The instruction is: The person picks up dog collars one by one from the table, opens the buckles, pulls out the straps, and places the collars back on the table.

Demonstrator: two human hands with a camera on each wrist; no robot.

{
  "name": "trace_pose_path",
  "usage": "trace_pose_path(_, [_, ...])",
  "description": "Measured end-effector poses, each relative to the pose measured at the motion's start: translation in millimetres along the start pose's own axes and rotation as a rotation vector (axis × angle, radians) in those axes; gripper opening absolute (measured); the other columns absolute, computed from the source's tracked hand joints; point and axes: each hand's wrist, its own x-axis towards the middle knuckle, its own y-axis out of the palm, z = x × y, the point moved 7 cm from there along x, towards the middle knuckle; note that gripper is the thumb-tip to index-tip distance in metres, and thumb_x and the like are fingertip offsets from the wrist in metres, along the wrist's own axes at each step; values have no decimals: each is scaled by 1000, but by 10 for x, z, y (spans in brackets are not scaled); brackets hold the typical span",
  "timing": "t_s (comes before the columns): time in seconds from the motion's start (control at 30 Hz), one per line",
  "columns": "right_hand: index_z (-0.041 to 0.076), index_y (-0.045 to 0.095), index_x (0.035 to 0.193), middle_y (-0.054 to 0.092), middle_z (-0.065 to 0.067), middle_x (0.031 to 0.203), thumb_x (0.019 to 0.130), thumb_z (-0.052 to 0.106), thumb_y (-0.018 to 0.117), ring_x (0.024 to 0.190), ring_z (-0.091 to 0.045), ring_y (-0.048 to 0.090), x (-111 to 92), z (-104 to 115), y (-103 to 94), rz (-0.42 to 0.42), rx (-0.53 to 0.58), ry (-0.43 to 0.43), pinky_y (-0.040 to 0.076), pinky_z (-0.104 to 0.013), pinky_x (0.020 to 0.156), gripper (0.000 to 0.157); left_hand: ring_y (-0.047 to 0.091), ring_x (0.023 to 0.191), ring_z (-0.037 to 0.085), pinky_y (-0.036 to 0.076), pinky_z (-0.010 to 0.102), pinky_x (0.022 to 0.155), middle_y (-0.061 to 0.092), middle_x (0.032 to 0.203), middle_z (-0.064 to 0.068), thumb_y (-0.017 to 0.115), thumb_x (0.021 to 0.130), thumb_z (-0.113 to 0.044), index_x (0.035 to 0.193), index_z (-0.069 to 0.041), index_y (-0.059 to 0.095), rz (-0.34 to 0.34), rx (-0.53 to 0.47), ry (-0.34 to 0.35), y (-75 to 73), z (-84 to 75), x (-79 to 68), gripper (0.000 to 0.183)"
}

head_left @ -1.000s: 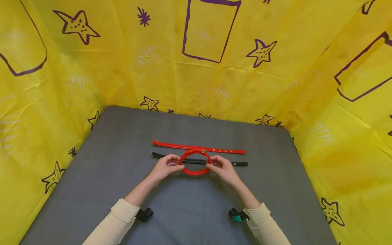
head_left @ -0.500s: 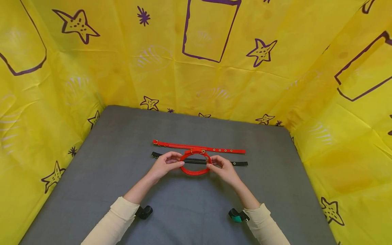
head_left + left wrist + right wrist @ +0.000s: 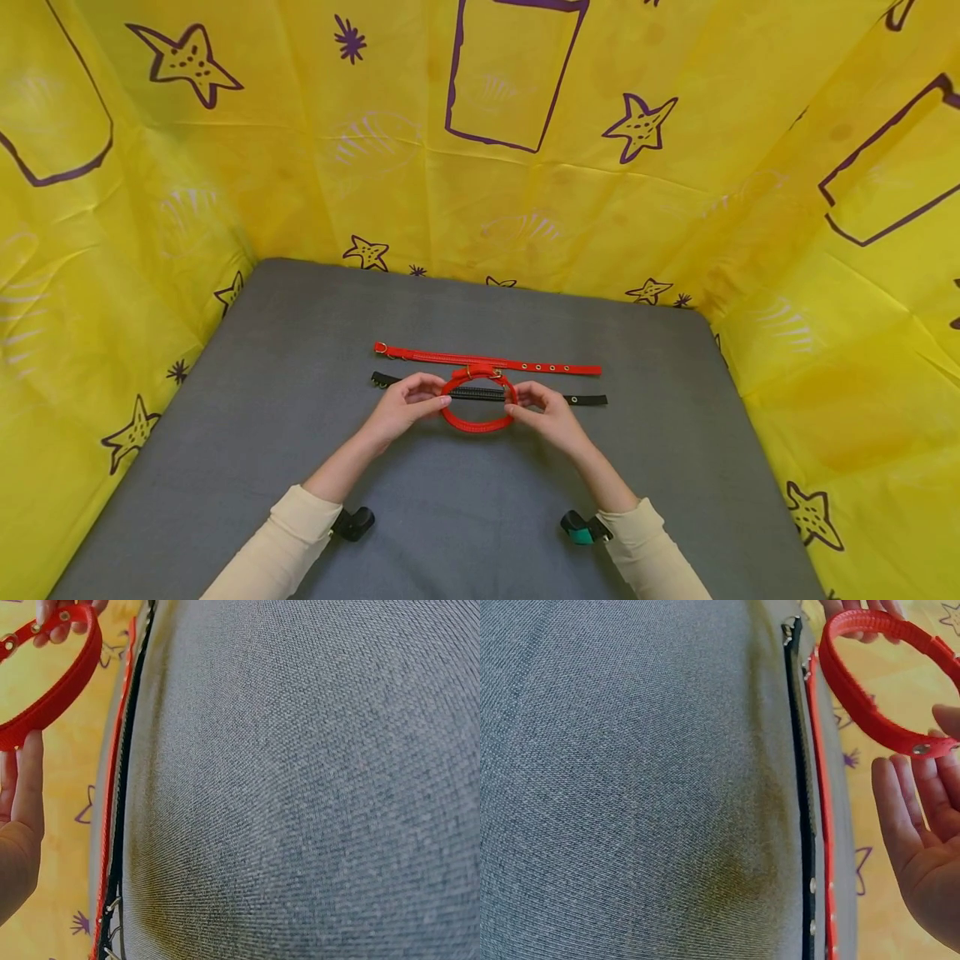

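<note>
A red collar [image 3: 480, 427], buckled into a ring, is held up above the table between both hands. My left hand [image 3: 401, 410] pinches its left side and my right hand [image 3: 551, 417] pinches its right side, thumbs toward me. The buckle is on the far side of the ring in the head view. Eyelets show along the red collar [image 3: 877, 727] in the right wrist view. Behind the ring a black collar [image 3: 480, 394] lies stretched out flat, partly hidden by the hands. Farther back a second red collar [image 3: 427, 357] lies straight, roughly parallel to it.
The grey cloth-covered table [image 3: 480, 517] extends around the hands on all sides. Yellow fabric walls [image 3: 420, 192] with purple drawings enclose its back and both sides. Black wrist straps [image 3: 352, 524] show below the cream sleeves.
Almost nothing differs. The hands keep the red collar in the same place, and the ring's near edge dips very slightly.
</note>
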Motion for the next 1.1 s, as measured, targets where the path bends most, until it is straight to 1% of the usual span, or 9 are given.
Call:
trace_pose_path(0.07, [-6,64,110,67,-15,103,88,4,71,95,-26,61,-1,17,-5,-5,-17,14,50,-39,85,25,65,87,16,54,48,83,66,97,9,75,87,-13,114,0,62,6,-5,-1,6,0,-3,33])
trace_pose_path(0.17, [-3,65,112,67,-10,104,88,9,72,97,-23,61,3,40,-12,-13,-39,42,50,-37,86,27,65,87,16,52,52,85,66,97,9,75,86,-13,114,-1,63,8,-6,-6,5,0,-8,33])
trace_pose_path(0.27, [-2,65,114,66,-10,106,89,11,72,99,-21,60,11,68,-14,-20,-51,50,50,-33,87,28,66,88,17,51,55,86,66,98,10,76,86,-13,115,-1,63,15,1,2,6,1,-9,33])
trace_pose_path(0.33, [-1,65,115,66,-10,106,89,10,71,99,-22,60,17,90,-14,-26,-52,42,49,-30,87,29,66,88,17,51,54,85,66,98,10,76,86,-13,115,-1,63,17,11,10,5,3,-9,34])
trace_pose_path(0.43, [-2,65,115,65,-13,106,90,10,71,100,-26,59,23,119,-12,-31,-43,21,49,-28,86,29,66,88,17,52,51,84,66,98,9,76,86,-13,115,-1,63,16,26,14,4,7,-9,33])
trace_pose_path(0.57, [-2,66,114,65,-16,104,90,10,70,99,-33,59,24,135,-9,-34,-21,3,51,-26,79,27,65,88,17,55,40,81,66,98,8,76,86,-14,114,-3,64,12,46,9,1,3,-16,33])
trace_pose_path(0.7, [-2,66,111,65,-16,101,90,9,71,96,-32,59,23,133,-8,-41,-18,-5,51,-26,76,25,64,89,18,55,32,77,66,98,7,76,86,-13,115,-3,64,15,51,13,4,5,-21,33])
trace_pose_path(0.9, [-2,67,109,66,-14,97,90,8,70,91,-25,61,13,126,-3,-41,-33,-16,51,-27,76,22,64,89,20,55,30,76,67,98,7,78,85,-16,114,-4,65,19,61,6,6,9,-28,34])
trace_pose_path(1.1, [-3,67,109,68,-15,96,90,7,70,92,-27,63,-2,134,12,-27,-46,-18,52,-26,76,21,63,91,20,53,31,78,68,97,6,78,85,-17,114,-5,65,28,99,-21,-8,35,-32,34])
